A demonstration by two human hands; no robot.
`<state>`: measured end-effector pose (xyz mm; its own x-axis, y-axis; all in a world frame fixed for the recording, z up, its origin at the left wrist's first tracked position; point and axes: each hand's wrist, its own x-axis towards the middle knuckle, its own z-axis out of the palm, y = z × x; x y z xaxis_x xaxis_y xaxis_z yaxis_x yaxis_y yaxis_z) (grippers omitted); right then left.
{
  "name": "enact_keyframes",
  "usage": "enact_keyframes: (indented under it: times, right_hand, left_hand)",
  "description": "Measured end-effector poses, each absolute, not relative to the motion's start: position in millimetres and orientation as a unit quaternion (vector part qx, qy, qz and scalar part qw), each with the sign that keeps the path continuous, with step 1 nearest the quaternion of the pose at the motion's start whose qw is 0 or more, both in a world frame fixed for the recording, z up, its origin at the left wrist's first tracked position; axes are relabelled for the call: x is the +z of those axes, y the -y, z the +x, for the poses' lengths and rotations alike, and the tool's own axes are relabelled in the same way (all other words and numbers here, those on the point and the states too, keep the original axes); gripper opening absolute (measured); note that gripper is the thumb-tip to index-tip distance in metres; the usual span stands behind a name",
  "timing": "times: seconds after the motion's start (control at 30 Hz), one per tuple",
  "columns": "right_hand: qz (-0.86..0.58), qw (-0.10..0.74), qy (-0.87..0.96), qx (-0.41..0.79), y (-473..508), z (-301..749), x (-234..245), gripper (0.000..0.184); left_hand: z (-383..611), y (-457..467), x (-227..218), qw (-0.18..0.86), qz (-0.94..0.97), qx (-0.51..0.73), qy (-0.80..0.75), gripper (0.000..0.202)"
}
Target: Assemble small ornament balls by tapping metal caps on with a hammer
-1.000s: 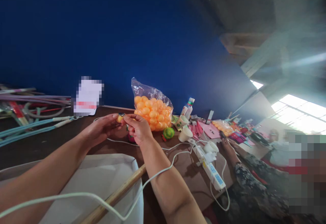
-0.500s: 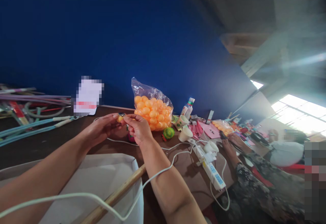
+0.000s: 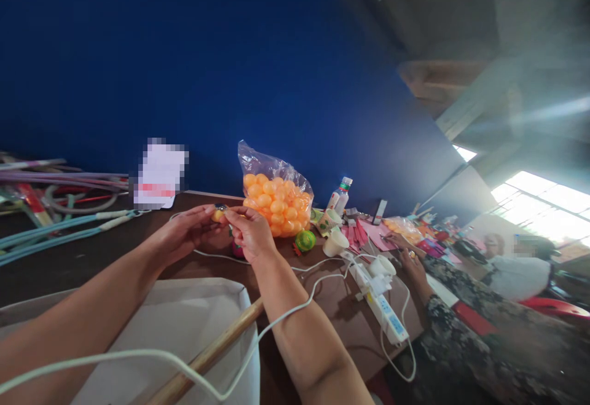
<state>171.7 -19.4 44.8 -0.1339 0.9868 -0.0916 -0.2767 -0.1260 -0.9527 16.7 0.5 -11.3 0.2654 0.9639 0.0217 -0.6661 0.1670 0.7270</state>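
Observation:
Between the fingertips of both my hands is a small orange ball [image 3: 218, 215] with a dark, shiny piece on its top. My left hand [image 3: 191, 230] pinches it from the left, and my right hand [image 3: 251, 230] grips it from the right; the fingers hide much of it. Just behind my right hand stands a clear plastic bag [image 3: 271, 168] full of orange balls [image 3: 277, 206]. A green striped ball-shaped thing [image 3: 305, 241] lies to the right of that hand. Something dark pink, partly hidden, sits under my right wrist.
A white bin [image 3: 198, 306] stands below my arms, with a wooden stick [image 3: 225, 337] across it. A white cable runs over my right forearm to a power strip [image 3: 385, 313]. Paper cups [image 3: 335, 242] and a bottle [image 3: 342, 193] stand nearby. At right, a co-worker's hands [image 3: 415, 267] are over the table.
My hands stay nearly still around the small orange ball. On the right, the co-worker's hands have shifted, one reaching toward the pink sheets.

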Motion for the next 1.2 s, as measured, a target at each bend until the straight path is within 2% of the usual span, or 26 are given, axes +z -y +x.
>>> enact_keyframes:
  times: [0.87,1.2]
  right_hand:
    - [-0.424,0.511,0.438,0.606,18.2,170.9,42.1,0.031]
    - [-0.425,0.516,0.455,0.589,17.3,170.4,39.6,0.036]
  left_hand:
    - [18.4,3.8,-3.6,0.713,0.326,0.568,-0.250,0.010]
    - [19.4,6.3,-1.0,0.706,0.330,0.573,-0.255,0.016]
